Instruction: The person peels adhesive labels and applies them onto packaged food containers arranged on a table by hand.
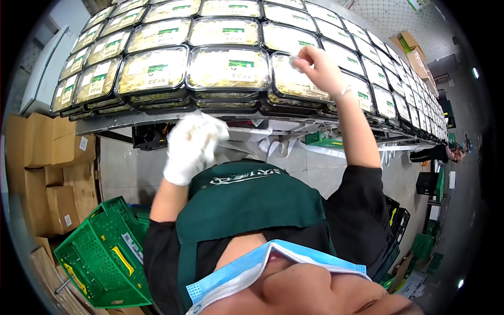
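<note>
My right hand (319, 72) is bare, with a band at the wrist. Its thumb and fingers are pinched together above the left part of a lidded tray (296, 84) in the front row. A small greyish bit shows at the fingertips, too small to name. Through the tray's clear lid pale food shows, under a green-and-white label. Below the table's front edge is my left hand (194, 144), in a white glove with brownish smudges. Motion blurs it and its fingers do not show clearly; it is near the stacked trays (228, 68) but apart from them.
Stacked black trays with clear lids cover the long table (173, 119) in rows. Cardboard boxes (63, 139) and a green crate (107, 257) stand at my left. More crates (430, 186) are on the right. White straps (281, 149) hang under the table. Another person (438, 153) is far right.
</note>
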Motion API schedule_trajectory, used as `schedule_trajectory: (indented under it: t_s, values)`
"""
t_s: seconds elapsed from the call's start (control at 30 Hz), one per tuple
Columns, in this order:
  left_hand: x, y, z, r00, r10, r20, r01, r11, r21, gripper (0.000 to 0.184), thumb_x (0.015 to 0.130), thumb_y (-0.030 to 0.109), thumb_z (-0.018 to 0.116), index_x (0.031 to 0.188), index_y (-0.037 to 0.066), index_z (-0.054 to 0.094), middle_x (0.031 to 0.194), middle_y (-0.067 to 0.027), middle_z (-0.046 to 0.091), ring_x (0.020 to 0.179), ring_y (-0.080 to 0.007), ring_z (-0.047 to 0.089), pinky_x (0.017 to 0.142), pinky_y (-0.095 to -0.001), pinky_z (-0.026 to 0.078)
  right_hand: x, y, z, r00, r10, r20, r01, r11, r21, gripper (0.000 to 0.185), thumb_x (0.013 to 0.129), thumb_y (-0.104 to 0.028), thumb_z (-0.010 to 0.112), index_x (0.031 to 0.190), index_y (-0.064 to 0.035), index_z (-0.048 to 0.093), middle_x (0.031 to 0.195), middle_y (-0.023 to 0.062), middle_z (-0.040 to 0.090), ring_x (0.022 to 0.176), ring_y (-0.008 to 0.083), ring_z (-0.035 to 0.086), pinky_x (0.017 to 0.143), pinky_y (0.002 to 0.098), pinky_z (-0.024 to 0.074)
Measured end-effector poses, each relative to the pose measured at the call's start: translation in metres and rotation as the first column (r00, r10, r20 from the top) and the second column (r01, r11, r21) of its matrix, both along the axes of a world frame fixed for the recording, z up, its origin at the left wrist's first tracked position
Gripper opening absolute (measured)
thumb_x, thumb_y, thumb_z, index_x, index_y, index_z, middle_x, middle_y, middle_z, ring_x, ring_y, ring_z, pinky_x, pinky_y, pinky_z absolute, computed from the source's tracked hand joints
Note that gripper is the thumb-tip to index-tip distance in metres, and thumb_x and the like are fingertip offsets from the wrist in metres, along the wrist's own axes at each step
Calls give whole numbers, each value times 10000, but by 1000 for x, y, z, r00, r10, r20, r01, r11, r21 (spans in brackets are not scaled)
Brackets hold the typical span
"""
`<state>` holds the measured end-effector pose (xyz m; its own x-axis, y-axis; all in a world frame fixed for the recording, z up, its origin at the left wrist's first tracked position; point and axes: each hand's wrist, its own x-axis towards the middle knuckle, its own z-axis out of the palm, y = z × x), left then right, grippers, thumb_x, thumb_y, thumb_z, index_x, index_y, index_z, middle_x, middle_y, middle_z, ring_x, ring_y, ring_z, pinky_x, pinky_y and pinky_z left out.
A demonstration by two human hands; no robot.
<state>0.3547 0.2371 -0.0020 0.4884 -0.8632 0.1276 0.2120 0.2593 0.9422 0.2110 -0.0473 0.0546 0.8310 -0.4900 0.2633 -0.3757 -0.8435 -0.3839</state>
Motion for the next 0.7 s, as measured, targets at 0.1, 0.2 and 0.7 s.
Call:
schedule_trajectory:
  t_s: [0.1, 0.2, 0.7]
  values:
    - [61, -68, 8, 869, 111, 482, -175, 981, 89, 239, 823, 156, 465, 990, -10, 504, 913, -163, 574, 823, -210, 548, 732, -296, 433, -1, -23, -17, 987, -11, -162, 1, 998, -58, 173, 794, -192, 525, 783, -19, 522, 705, 108, 555, 671, 224, 539, 632, 330, 434]
    - [114, -155, 1, 476, -51, 878, -259, 946, 196, 387, 821, 241, 468, 1127, 3, 457, 1087, -154, 510, 998, -239, 476, 865, -312, 370, 0, -41, -49, 975, 135, -175, -190, 916, -353, 241, 792, -266, 499, 876, -41, 520, 862, 163, 539, 813, 307, 526, 736, 386, 419]
    - [33, -128, 49, 936, 214, 278, -245, 966, 81, 203, 759, 86, 508, 927, -17, 555, 878, -86, 582, 808, -135, 553, 702, -249, 454, -44, -71, -10, 800, 597, -59, -600, 794, -99, 581, 778, -333, 569, 1206, 5, 369, 1223, 190, 402, 1134, 284, 388, 941, 375, 292]
